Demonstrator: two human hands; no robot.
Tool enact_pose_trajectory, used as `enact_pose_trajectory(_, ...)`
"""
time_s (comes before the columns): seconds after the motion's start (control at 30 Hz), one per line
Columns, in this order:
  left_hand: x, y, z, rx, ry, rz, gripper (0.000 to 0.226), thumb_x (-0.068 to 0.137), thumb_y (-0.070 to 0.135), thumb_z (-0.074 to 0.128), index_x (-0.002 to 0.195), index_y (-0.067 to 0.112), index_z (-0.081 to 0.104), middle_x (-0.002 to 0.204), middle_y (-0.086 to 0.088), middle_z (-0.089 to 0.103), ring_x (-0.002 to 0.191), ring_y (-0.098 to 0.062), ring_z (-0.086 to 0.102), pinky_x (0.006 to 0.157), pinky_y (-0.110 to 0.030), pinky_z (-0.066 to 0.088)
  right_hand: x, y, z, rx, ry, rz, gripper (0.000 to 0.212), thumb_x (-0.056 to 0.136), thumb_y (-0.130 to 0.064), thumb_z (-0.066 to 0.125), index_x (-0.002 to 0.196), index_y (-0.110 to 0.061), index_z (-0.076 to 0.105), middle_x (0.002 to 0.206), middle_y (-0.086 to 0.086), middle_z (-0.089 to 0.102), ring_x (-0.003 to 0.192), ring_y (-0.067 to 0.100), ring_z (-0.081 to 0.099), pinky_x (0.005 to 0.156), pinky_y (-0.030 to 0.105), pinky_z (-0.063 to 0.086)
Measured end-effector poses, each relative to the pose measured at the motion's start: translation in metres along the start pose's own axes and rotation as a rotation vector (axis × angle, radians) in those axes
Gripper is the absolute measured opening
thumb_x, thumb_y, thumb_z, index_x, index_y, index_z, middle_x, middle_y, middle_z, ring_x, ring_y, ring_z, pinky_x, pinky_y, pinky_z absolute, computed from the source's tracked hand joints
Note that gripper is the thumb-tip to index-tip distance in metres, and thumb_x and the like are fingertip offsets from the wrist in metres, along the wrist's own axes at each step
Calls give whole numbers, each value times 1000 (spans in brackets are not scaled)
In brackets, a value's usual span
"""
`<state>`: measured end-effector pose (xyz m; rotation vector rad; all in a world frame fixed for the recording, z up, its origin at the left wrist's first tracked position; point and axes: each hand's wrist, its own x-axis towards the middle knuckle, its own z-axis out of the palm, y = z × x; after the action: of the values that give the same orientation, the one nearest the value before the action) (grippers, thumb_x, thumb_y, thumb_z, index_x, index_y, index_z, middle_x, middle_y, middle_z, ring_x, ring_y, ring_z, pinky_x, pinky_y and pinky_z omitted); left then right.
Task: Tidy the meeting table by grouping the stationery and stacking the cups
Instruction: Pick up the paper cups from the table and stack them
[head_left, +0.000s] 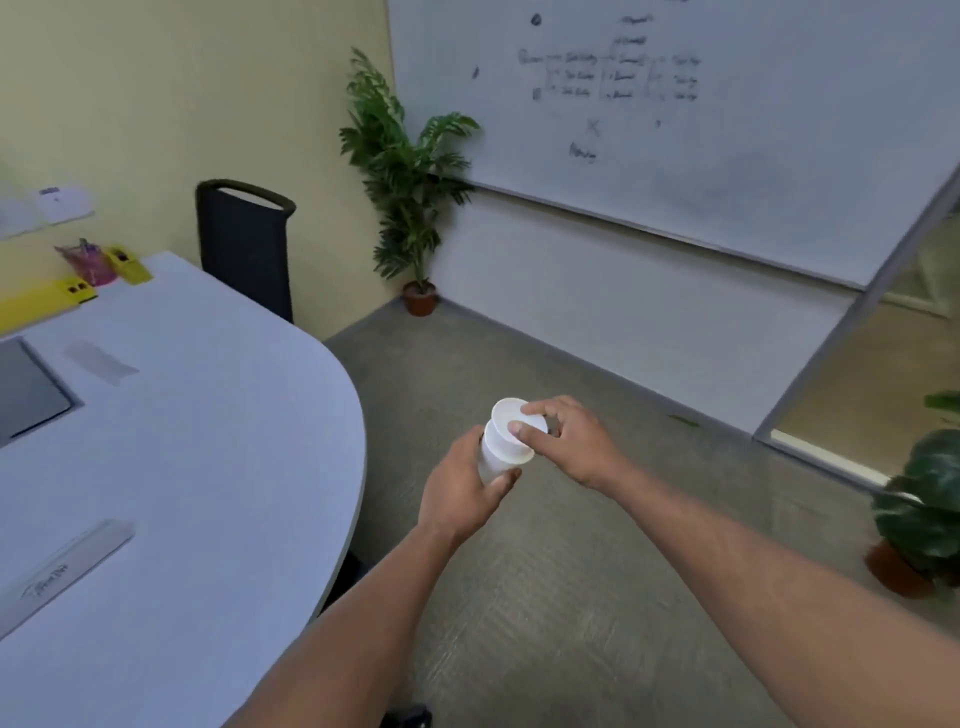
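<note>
I hold white paper cups (503, 441) in the air over the carpet, to the right of the meeting table (218, 467). My left hand (462, 493) grips the lower cup from below. My right hand (566, 441) pinches the rim of the upper cup, which sits partly nested in the lower one. On the table lie a clear ruler (62, 571) near the front left and a pale flat strip (101, 362) farther back. A pink pen holder (93, 262) with yellow items (130, 265) stands at the table's far end.
A black chair (244, 244) stands behind the table. A grey flap (31, 389) is set in the tabletop at left. Potted plants stand in the corner (410, 171) and at the right edge (924, 509). A whiteboard (675, 119) covers the wall.
</note>
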<state>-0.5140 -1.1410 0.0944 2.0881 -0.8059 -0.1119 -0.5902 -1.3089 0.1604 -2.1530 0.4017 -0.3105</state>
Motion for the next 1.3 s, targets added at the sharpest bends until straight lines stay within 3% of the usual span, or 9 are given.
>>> enact_pose_trajectory(0.1, 25, -23, -11, 32, 71, -59, 50, 78, 55, 66, 123, 41, 49, 113, 20, 61, 95, -3, 60, 81, -34, 54, 50, -3, 20, 44, -11, -10, 16, 85, -32, 71, 97, -23, 68, 97, -9, 65, 86, 20, 69, 74, 33, 55)
enact_pose_trajectory(0.23, 56, -55, -26, 77, 162, -159, 51, 76, 55, 67, 122, 41, 49, 113, 20, 61, 97, -4, 60, 78, -30, 52, 114, -6, 48, 124, -130, 5, 18, 86, -13, 64, 102, -22, 64, 88, -1, 64, 66, 16, 68, 49, 21, 49)
enact_pose_trajectory(0.37, 88, -75, -37, 99, 278, -257, 49, 75, 57, 67, 119, 50, 45, 107, 29, 58, 94, 4, 58, 73, -23, 49, 177, -11, 71, 137, -290, -34, 20, 87, -4, 59, 97, -17, 71, 77, 2, 68, 57, 11, 64, 50, 30, 52)
enact_pose_trajectory(0.53, 118, -87, -50, 110, 417, -415, 55, 73, 62, 66, 122, 49, 46, 115, 23, 60, 99, -4, 61, 82, -32, 55, 247, -29, 86, 120, -455, -127, 19, 87, -6, 59, 93, -15, 75, 80, 7, 73, 61, 14, 66, 55, 33, 57)
enact_pose_trajectory(0.73, 133, -102, -66, 124, 519, -559, 55, 73, 67, 67, 121, 50, 45, 120, 22, 59, 101, -7, 61, 82, -30, 54, 305, -61, 115, 112, -524, -275, 14, 85, -19, 64, 86, -24, 77, 74, -8, 73, 62, 12, 64, 62, 41, 58)
enact_pose_trajectory(0.83, 134, -118, -77, 136, 595, -604, 58, 71, 73, 62, 121, 55, 40, 119, 29, 55, 101, -3, 59, 78, -22, 47, 323, -81, 136, 151, -556, -347, 12, 85, -21, 66, 89, -25, 76, 78, -12, 72, 62, 3, 61, 63, 31, 52)
enact_pose_trajectory(0.93, 137, -142, -93, 165, 648, -653, 63, 70, 73, 63, 124, 54, 38, 121, 27, 57, 102, -4, 59, 81, -27, 51, 338, -103, 164, 202, -568, -401, 12, 85, -21, 66, 90, -29, 75, 79, -17, 70, 62, -4, 61, 63, 21, 46)
enact_pose_trajectory(1.07, 139, -174, -121, 137, 739, -693, 58, 72, 71, 64, 121, 55, 38, 112, 29, 55, 98, -2, 60, 77, -22, 50, 357, -132, 208, 197, -632, -470, 12, 87, -23, 64, 91, -30, 73, 81, -16, 66, 61, -1, 58, 61, 20, 45)
enact_pose_trajectory(1.3, 107, -217, -170, 200, 747, -754, 66, 74, 65, 66, 131, 39, 43, 126, 17, 59, 107, -8, 59, 84, -26, 51, 364, -184, 299, 207, -740, -539, 21, 87, -19, 63, 81, -38, 70, 90, -8, 71, 63, 7, 65, 55, 22, 53)
